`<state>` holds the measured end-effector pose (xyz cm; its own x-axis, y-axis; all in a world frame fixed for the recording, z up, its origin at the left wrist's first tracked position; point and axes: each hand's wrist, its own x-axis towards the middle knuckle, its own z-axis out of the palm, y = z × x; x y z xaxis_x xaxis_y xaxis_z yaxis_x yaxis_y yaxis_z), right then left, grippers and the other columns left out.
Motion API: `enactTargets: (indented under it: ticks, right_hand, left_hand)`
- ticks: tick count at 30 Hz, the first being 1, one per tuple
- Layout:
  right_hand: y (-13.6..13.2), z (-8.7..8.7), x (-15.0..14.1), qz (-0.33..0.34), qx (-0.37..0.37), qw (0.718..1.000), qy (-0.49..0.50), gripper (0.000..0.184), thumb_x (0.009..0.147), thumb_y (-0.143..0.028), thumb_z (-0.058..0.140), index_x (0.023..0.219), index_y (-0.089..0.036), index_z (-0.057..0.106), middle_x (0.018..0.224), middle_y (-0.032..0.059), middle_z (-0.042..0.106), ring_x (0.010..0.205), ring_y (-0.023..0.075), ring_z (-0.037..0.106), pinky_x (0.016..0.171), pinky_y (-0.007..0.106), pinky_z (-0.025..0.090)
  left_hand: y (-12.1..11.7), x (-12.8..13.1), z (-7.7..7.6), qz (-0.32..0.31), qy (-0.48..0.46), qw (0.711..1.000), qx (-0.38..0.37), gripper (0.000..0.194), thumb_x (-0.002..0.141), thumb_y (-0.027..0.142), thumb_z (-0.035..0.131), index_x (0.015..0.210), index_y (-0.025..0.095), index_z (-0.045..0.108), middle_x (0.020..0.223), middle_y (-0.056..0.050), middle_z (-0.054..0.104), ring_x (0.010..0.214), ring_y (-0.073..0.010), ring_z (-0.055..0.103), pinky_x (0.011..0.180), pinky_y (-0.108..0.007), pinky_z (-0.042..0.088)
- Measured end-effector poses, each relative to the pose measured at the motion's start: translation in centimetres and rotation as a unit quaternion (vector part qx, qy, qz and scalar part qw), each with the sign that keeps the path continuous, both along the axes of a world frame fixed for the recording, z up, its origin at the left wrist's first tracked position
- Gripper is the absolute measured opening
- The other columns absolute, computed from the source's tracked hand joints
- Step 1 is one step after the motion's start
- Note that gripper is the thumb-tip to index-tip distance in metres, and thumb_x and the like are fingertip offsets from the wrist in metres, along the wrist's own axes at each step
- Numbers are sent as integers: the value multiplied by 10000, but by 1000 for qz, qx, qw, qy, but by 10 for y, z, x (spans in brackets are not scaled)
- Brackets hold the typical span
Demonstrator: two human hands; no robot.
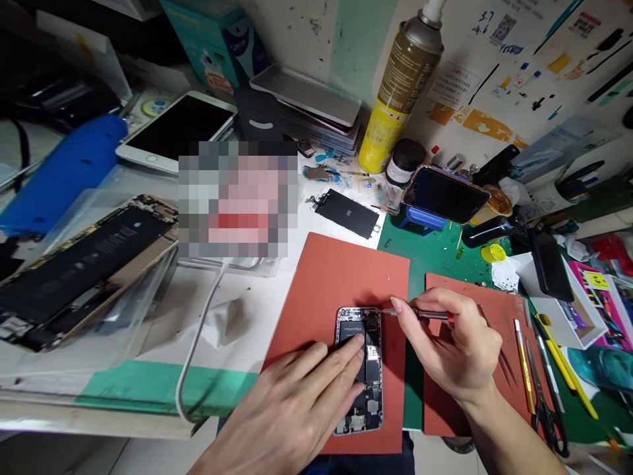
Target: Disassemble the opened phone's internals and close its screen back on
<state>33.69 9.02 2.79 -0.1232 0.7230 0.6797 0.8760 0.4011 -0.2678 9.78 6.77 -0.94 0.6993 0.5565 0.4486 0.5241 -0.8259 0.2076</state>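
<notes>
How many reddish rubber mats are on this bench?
2. One reddish mat lies under the opened phone that the left hand steadies; the second mat lies beside it, under the right hand.

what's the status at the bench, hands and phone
Left hand flat, fingers pinning the opened phone on the red mat. Right hand gripping the screwdriver, tip at the phone's top right corner. Tweezers lie beside the right hand, clear of the work.

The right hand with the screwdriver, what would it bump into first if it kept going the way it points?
Probably the opened phone: the right hand aims its screwdriver left at the top edge.
</notes>
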Motion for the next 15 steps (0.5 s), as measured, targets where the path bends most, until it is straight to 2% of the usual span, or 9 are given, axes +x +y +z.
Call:
enactTargets:
  ticks: [5, 11, 15]
  right_hand:
    - [-4, 0, -1, 6, 5, 1000, -25, 216, 947, -190, 830, 1026, -224, 631, 731, -58, 760, 535, 104, 712, 537, 206, 582]
    - [-7, 4, 4, 109, -80, 990, -38, 137, 1024, -165, 709, 1129, -196, 628, 867, -2, 797, 668, 141, 757, 604, 264, 586]
    - [-1, 16, 1, 136, -110, 980, -96, 109, 1045, -127, 611, 1146, -168, 600, 890, 38, 789, 696, 170, 752, 599, 305, 548]
  left_hand:
    - [1, 1, 1, -4, 0, 1000, -5, 395, 1176, 240, 391, 1288, 174, 764, 1392, -3, 767, 1064, -212, 744, 906, -374, 557]
    - [-3, 5, -3, 20, -19, 999, -24, 387, 1174, 287, 413, 1262, 202, 780, 1333, 31, 795, 1022, -219, 737, 872, -383, 540]
    - [-3, 8, -4, 25, -35, 999, -32, 398, 1172, 281, 410, 1185, 201, 800, 1243, 26, 824, 967, -218, 732, 819, -384, 541]
